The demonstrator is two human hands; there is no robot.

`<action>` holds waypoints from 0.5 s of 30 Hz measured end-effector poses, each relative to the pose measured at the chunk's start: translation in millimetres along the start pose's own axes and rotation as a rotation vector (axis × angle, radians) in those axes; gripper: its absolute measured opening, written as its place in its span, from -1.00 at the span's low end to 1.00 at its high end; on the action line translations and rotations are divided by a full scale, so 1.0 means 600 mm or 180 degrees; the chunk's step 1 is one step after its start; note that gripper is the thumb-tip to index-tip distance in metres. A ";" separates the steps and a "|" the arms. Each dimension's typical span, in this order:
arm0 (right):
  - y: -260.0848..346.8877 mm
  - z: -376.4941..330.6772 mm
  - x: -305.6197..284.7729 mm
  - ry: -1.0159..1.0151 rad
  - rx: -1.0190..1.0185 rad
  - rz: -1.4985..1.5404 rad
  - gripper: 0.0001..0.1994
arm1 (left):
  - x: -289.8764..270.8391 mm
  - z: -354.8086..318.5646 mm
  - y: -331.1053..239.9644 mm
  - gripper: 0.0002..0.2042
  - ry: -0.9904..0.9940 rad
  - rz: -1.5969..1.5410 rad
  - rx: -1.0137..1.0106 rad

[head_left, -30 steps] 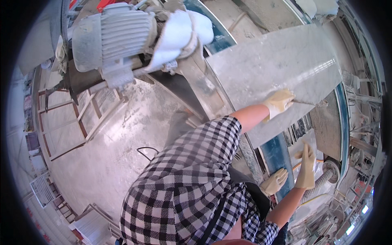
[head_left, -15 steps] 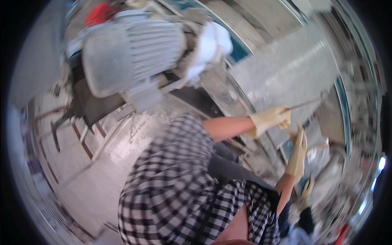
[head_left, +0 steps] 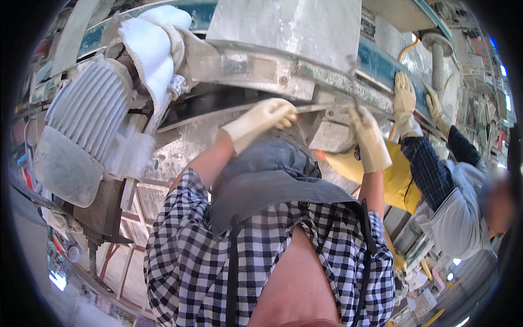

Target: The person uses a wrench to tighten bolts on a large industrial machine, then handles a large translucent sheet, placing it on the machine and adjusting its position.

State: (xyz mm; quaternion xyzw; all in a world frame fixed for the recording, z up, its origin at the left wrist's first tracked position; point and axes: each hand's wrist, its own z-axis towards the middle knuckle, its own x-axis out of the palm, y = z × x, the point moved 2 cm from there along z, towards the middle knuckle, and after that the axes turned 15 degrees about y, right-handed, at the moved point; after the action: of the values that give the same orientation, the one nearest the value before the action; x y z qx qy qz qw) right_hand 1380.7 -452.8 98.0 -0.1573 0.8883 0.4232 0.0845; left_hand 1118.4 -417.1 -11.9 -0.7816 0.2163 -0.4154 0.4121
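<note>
Both my hands wear cream rubber gloves and are raised in front of my dark apron [head_left: 272, 196]. My left hand [head_left: 261, 122] is closed around one end of a thin, light-coloured strip [head_left: 316, 108], which points right. By the strip's far end, the fingers of my right hand [head_left: 369, 136] are bent together. A dark, thin, blurred shape [head_left: 353, 76] rises from those fingertips; what they grip is not clear. Beyond my hands runs a machine's metal edge [head_left: 256, 65], with a smooth grey slab [head_left: 283, 24] lying above it.
A ribbed grey motor [head_left: 90, 106] stands at left, with white padding [head_left: 147, 60] beside it. At right, a co-worker in a grey vest [head_left: 457, 218] has gloved hands [head_left: 404, 101] at the blue rail [head_left: 376, 82]. A yellow apron [head_left: 392, 180] hangs close to my right arm.
My view has turned, so the motor now sits at far left and the co-worker shows fully at right. My right hand's fingers, stretched out before, are now bent near the strip's end.
</note>
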 end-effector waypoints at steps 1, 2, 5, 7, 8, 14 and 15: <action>-0.028 -0.004 0.021 0.0004 0.0251 -0.0038 -0.70 | -0.016 -0.020 0.018 -0.65 -0.0133 0.0160 -0.0129; -0.052 -0.014 0.044 0.0137 0.0368 -0.0269 -0.74 | -0.029 -0.037 0.034 -0.64 -0.0237 0.0154 -0.0219; -0.100 -0.007 0.114 0.0800 0.0114 0.0622 -0.75 | -0.035 -0.083 0.083 -0.66 -0.0553 -0.0046 -0.0324; -0.107 0.009 0.147 0.1127 -0.0229 0.0947 -0.71 | -0.032 -0.108 0.105 -0.67 -0.0726 -0.0122 -0.0320; -0.107 0.017 0.155 0.1235 -0.0204 0.0884 -0.70 | -0.030 -0.117 0.114 -0.66 -0.0792 -0.0124 -0.0279; -0.079 0.069 0.117 0.1713 -0.0012 0.0415 -0.64 | -0.018 -0.169 0.142 -0.66 -0.1595 -0.0252 0.0049; -0.075 0.081 0.104 0.1819 0.0050 0.0258 -0.65 | -0.013 -0.176 0.146 -0.66 -0.1753 -0.0319 0.0065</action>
State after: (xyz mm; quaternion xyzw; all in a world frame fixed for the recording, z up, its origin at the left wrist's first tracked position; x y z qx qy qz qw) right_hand 1338.8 -454.3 17.0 -0.2339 0.8849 0.3579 -0.1850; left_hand 1026.8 -510.6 -54.3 -0.8706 0.0531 -0.2093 0.4422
